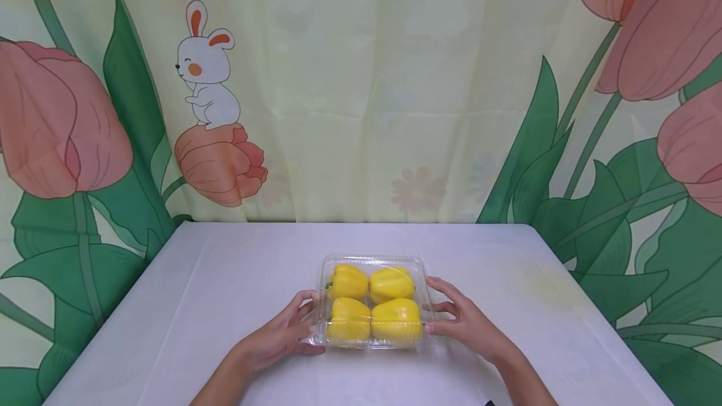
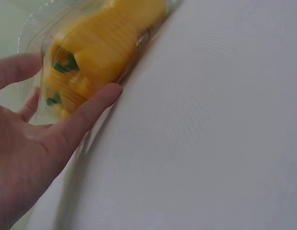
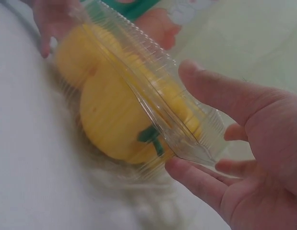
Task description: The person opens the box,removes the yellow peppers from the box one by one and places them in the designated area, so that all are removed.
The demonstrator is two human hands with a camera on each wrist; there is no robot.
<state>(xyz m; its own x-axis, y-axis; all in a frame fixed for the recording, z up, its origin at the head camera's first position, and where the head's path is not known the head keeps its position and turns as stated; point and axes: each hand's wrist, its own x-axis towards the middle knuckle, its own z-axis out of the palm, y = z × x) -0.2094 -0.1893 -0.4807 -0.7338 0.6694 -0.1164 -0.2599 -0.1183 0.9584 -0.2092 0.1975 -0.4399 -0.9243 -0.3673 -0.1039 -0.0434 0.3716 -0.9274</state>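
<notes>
A clear plastic clamshell box (image 1: 369, 260) with its lid down sits between the two hands, on or just above the white table. Inside are several yellow bell peppers (image 1: 397, 318), set in two rows; green stems (image 3: 150, 138) show at their ends. My left hand (image 1: 284, 329) holds the box's left side, thumb and fingers spread along its edges. The right side is held by my right hand (image 1: 465, 323). In the right wrist view its fingertips (image 3: 179, 167) touch the box near a corner, while the left hand (image 3: 54, 19) appears at the far end.
A white cloth covers the table (image 1: 237, 268). Behind it hangs a pale curtain (image 1: 361, 111) printed with tulips and a white rabbit. A small dark object (image 1: 489, 403) pokes in at the bottom edge, beside the right forearm.
</notes>
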